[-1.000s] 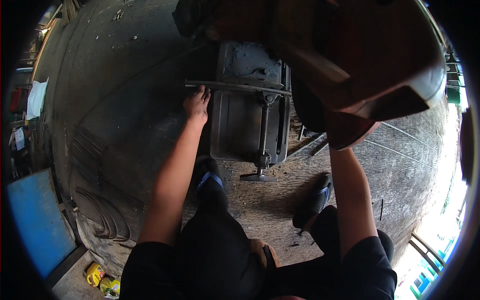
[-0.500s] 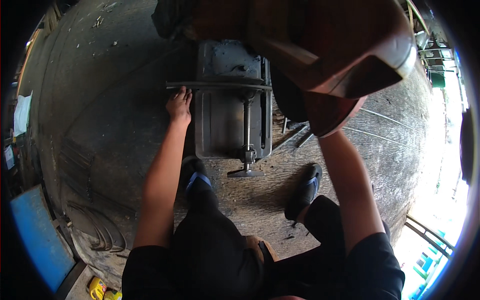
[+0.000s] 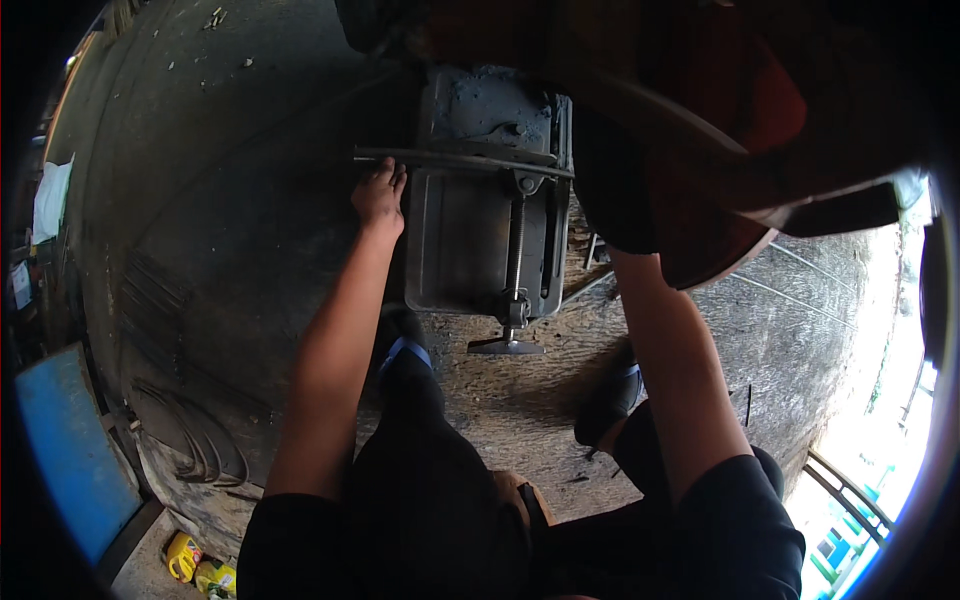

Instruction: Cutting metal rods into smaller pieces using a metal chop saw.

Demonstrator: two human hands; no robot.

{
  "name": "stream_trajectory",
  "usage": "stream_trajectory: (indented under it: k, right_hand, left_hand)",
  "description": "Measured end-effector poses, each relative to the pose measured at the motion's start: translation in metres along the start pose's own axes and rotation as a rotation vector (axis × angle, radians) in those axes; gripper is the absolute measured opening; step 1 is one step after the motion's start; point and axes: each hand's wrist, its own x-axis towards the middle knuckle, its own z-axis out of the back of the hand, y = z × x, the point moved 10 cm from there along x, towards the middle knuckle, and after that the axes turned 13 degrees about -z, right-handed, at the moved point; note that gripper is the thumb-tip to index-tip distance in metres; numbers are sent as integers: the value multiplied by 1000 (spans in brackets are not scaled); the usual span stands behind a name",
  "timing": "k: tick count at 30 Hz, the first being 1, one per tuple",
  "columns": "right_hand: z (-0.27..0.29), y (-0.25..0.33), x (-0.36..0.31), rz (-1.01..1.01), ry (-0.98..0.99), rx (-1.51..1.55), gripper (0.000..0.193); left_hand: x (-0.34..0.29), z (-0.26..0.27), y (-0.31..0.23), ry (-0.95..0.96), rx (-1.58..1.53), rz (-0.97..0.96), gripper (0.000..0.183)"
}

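My left hand grips a thin metal bar near its left end, with its fingers at the bar. The bar lies crosswise over the grey metal base of a cut-off saw. Along the base runs a clamp screw, its head against the bar and its crank handle toward me. A red saw housing looms large and dark at the upper right. My right forearm reaches up behind that housing, which hides my right hand and whatever it touches.
My sandalled feet stand either side of the base's near end on a worn floor. Thin rods lie at right, coiled wire at lower left. A blue panel and yellow containers are at the left edge.
The base, bar and left hand appear slightly farther right in view. The red housing has shifted right and tilted, showing a different side. My left hand stays on the bar.
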Motion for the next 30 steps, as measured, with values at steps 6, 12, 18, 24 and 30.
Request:
stream_trajectory:
  k: [6, 12, 18, 24, 30]
  right_hand:
    - [2, -2, 0, -9, 15, 0, 28]
    - [1, 0, -2, -5, 30, -17, 27]
    - [2, -2, -1, -5, 39, -23, 26]
    - [11, 1, -2, 4, 53, -30, 26]
    - [39, 25, -10, 66, 36, -51, 25]
  left_hand:
    - [-6, -3, -6, 5, -6, -9, 21]
    - [-9, -5, -6, 15, -17, -1, 20]
    - [-11, -7, -5, 21, -16, -12, 22]
    - [-12, -7, -6, 12, -20, -14, 25]
    - [-9, -6, -3, 43, 16, -9, 23]
